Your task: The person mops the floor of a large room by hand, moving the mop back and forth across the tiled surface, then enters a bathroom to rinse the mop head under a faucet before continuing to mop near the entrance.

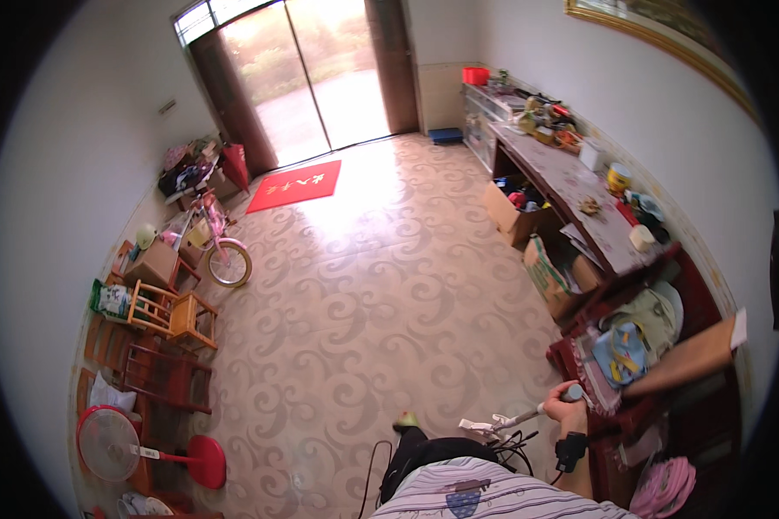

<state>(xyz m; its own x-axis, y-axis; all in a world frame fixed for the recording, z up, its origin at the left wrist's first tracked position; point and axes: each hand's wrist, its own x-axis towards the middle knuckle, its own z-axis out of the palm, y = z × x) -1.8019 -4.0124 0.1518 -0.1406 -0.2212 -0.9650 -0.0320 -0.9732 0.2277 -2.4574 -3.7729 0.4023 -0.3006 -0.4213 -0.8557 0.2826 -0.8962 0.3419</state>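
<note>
At the lower right, my right hand (563, 403) is closed around a light grey stick (525, 417) with a rounded grey knob on its end. The stick slants down to the left and ends in a white piece (479, 426) near my legs. What kind of tool it is cannot be made out. Beside my right forearm stands a dark red wooden seat. My left hand is out of the picture. One foot (405, 421) steps on the patterned tile floor (355, 346).
Along the right stand a cluttered long table (571, 177), open cardboard boxes (515, 214) and a seat with bags (623, 353). On the left are a pink bicycle (225, 251), wooden chairs (190, 320) and a red fan (206, 461). A red mat (294, 186) lies before the glass door.
</note>
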